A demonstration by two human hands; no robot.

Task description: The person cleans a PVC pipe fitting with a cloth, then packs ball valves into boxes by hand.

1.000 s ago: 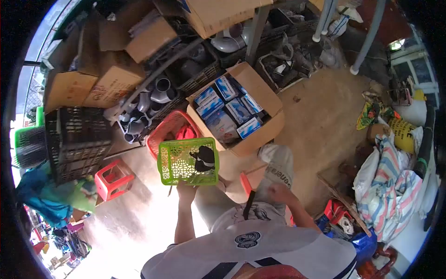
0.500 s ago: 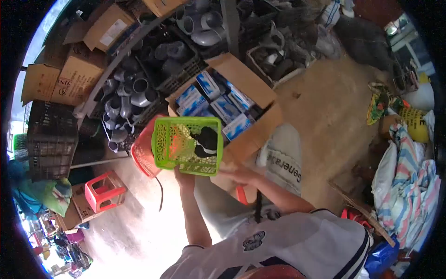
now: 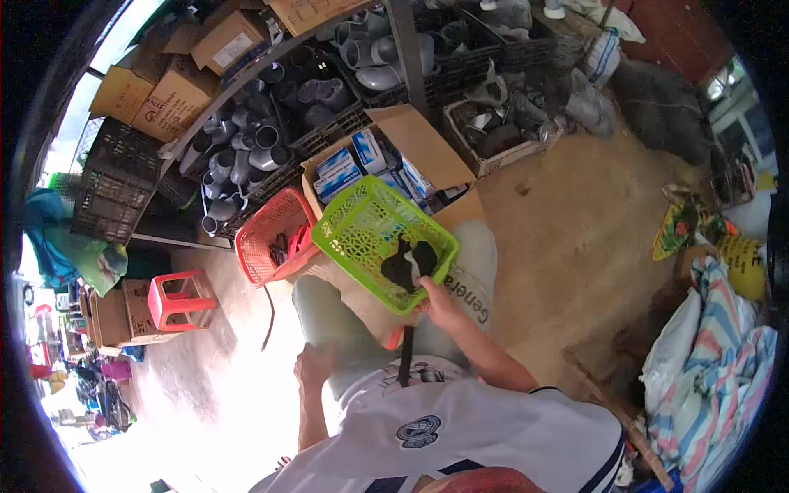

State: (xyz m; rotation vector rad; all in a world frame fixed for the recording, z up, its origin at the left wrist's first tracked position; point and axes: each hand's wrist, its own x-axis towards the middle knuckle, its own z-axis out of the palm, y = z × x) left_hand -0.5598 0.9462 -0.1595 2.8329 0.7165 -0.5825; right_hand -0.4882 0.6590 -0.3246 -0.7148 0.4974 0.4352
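Observation:
My right hand (image 3: 442, 306) grips the near right corner of a green plastic basket (image 3: 349, 261) with openwork walls, thumb over the rim. The basket is tilted above my knees. Inside, at its right end, lies a black bundle (image 3: 396, 269) with a pale strip across it; what it is cannot be made out. My left hand (image 3: 315, 366) is off the basket, beside my left thigh, its fingers blurred. Left of the green basket, a red basket (image 3: 271, 222) holds dark and red items that I cannot make out.
An open cardboard box (image 3: 423, 148) with blue-and-white packs stands ahead. Behind it, black crates (image 3: 325, 135) hold grey pipe fittings (image 3: 240, 156). A red stool (image 3: 181, 301) is at left. Striped sacks (image 3: 711, 353) and a stick (image 3: 616, 415) lie at right.
My left hand has let go of the green basket and drawn back toward my thigh. The basket has moved right and turned, now in my right hand alone, uncovering the red basket.

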